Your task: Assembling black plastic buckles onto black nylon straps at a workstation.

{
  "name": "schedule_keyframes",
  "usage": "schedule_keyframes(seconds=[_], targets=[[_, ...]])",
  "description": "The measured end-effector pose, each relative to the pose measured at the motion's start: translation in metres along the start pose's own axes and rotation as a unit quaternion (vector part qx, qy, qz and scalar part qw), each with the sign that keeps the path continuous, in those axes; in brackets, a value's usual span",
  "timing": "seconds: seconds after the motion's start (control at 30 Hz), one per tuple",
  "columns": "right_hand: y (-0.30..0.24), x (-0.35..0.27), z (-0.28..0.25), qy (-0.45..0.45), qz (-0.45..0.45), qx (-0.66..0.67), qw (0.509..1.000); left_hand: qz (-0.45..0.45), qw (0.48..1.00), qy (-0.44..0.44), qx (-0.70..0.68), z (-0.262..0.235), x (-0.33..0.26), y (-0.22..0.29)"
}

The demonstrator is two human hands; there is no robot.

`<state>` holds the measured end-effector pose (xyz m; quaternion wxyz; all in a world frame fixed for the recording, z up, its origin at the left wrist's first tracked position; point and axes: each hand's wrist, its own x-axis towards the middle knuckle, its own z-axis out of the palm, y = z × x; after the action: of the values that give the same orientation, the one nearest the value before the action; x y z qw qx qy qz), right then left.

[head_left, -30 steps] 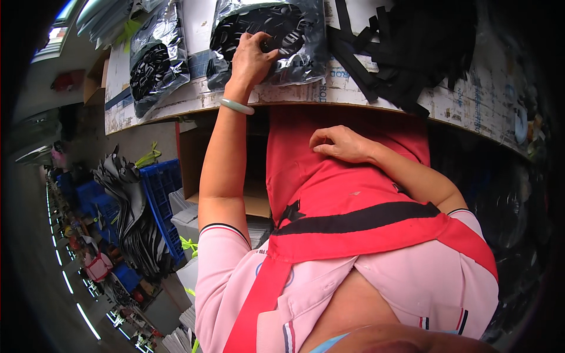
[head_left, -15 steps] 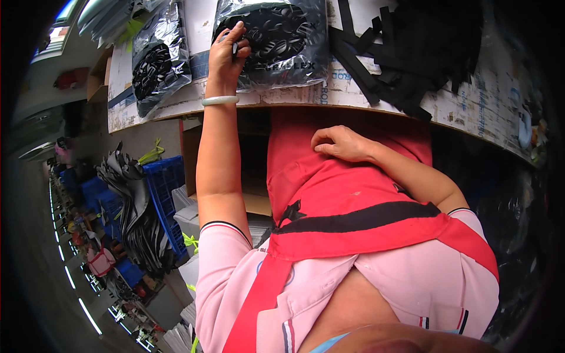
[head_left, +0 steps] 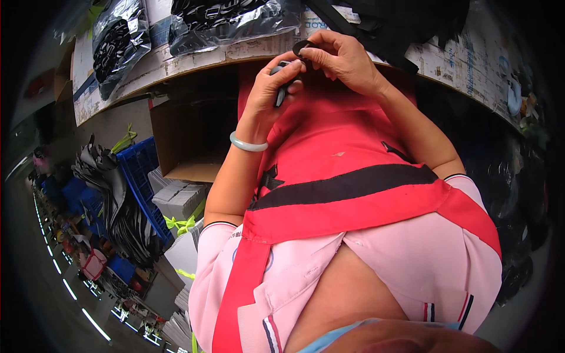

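- Left hand (head_left: 275, 85): fingers curled, grasping a dark piece (head_left: 281, 97) with a greyish edge; exact form hidden by the fingers. Number of pieces in the palm cannot be told.
- Right hand (head_left: 348, 63): thumb and forefinger pinch a small black part (head_left: 302, 48) with a rounded outline. Whether it is a buckle or a bit of strap: cannot tell.
- Position: both hands raised in front of the table edge, fingertips close together; the small black part sits between them, just above the left fingertips.
- Pale bangle (head_left: 248, 143) around the left wrist.
- Table (head_left: 170, 68): worn whitish top, printed in places.
- Large clear plastic bag (head_left: 235, 35) on the table, beyond the left hand, holding many black slotted pieces, buckle-like.
- Smaller clear bag (head_left: 138, 44) to its left, well apart from the hands, with similar black contents.
- Heap of black straps (head_left: 406, 23) at the right of the tabletop, beyond the right hand; one strap end reaches the table's front edge.
- Red apron (head_left: 335, 138) with a black band, below the hands.
- Open cardboard box (head_left: 191, 172) under the table.
- Left side, lower: blue plastic crate (head_left: 144, 179) beside a wavy stack of grey-black sheets (head_left: 120, 206).
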<state>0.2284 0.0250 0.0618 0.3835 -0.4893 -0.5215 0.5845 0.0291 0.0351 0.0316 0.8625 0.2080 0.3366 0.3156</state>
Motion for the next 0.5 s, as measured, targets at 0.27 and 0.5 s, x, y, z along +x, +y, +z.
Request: schedule_keyframes(seconds=[0.27, 0.5], targets=[[0.028, -0.032, 0.010, -0.062, -0.060, -0.003, 0.996, -0.096, 0.959, 0.032, -0.265, -0.016, -0.024, -0.055], [0.032, -0.038, 0.003, -0.022, -0.279, -0.350, 0.894, -0.099, 0.994, 0.007, -0.041, -0.006, -0.031, -0.049]])
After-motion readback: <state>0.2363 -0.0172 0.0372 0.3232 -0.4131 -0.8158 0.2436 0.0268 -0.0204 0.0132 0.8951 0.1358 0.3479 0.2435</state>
